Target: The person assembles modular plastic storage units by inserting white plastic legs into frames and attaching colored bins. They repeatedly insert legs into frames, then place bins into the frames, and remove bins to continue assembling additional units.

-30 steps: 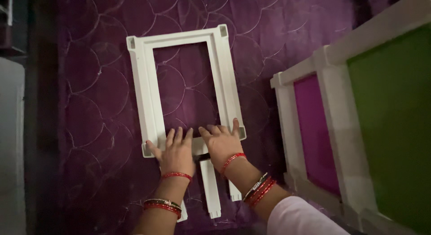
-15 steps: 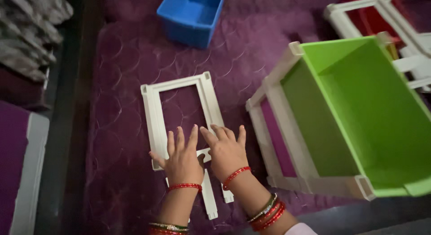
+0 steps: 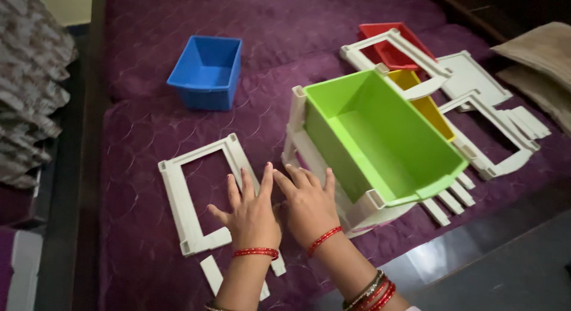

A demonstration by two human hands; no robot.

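A white rectangular plastic frame (image 3: pixel 178 201) lies flat on the purple quilted cover. My left hand (image 3: pixel 250 213) rests palm down on the frame's near right corner, fingers spread. My right hand (image 3: pixel 306 204) lies flat beside it, touching it, fingers apart, close to the white rack. Short white plastic strips (image 3: pixel 211 274) lie just below the frame near my left wrist. Both wrists wear red bangles. Neither hand grips anything.
A green bin (image 3: pixel 380 135) sits in a white rack (image 3: pixel 357 213) right of my hands. A blue bin (image 3: pixel 207 70) stands farther back. Red (image 3: pixel 386 49) and yellow (image 3: pixel 425 103) bins, more white frames (image 3: pixel 499 153) and loose strips (image 3: pixel 452 198) lie at the right. The bed edge runs along the front.
The view has tilted up and pulled back, bringing the blue, red and yellow bins into sight. My hands stay flat on the frame's near end, shifted toward its right corner.
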